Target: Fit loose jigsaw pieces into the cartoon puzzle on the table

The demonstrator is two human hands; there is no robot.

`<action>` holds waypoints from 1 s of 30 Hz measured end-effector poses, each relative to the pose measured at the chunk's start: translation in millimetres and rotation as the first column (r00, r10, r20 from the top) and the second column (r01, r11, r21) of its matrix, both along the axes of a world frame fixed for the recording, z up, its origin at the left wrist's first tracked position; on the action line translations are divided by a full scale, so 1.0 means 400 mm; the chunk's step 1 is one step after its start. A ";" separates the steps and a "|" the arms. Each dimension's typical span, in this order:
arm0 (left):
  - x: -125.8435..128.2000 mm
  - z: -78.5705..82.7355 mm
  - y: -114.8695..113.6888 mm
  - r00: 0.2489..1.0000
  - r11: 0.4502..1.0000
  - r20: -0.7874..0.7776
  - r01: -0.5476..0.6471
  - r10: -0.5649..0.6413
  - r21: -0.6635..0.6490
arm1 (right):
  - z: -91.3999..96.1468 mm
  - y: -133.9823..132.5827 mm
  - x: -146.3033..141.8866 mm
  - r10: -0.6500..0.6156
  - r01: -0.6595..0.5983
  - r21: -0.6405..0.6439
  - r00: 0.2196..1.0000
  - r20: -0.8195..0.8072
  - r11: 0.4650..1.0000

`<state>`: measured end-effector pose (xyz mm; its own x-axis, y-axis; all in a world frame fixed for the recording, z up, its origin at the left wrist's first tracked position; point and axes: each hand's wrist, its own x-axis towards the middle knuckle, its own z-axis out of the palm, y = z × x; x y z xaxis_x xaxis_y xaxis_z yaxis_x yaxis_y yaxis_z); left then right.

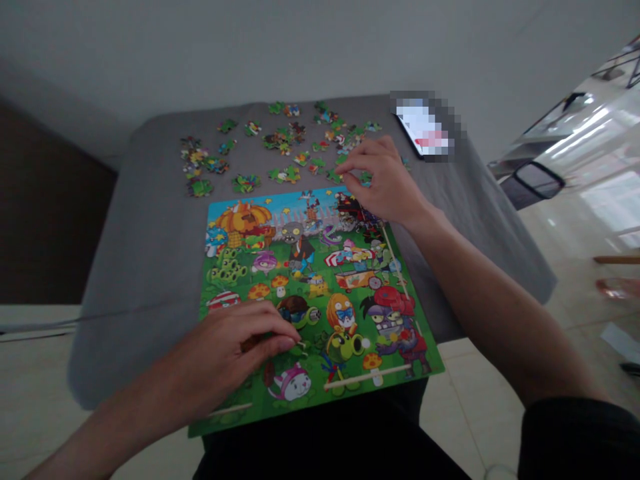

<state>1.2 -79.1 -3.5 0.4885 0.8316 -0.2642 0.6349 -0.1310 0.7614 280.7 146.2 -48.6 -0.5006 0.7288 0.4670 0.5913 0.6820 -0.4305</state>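
Note:
A colourful jigsaw puzzle board (310,267) with cartoon plants and zombies lies on the grey cloth, its near edge above my lap. My left hand (250,340) rests over its lower left part, thumb and forefinger pinched on a small green puzzle piece (302,348) that is mostly hidden. Beyond the board's far right corner, my right hand (377,175) hovers low among loose puzzle pieces (285,139). Its fingers are bent and slightly apart, the tips beside a green piece (334,175). Nothing shows clearly between them.
More loose pieces (197,157) spread across the far side of the grey-covered table (145,253). A lit phone (423,130) lies at the back right. Pale sticks (367,377) lie along the board's near and right edges. A wall stands behind the table.

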 end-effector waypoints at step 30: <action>-0.039 -0.025 0.001 0.983 0.986 -0.105 0.155 -0.149 0.057 | -0.003 -0.001 0.000 0.010 -0.010 -0.015 1.000 0.018 1.000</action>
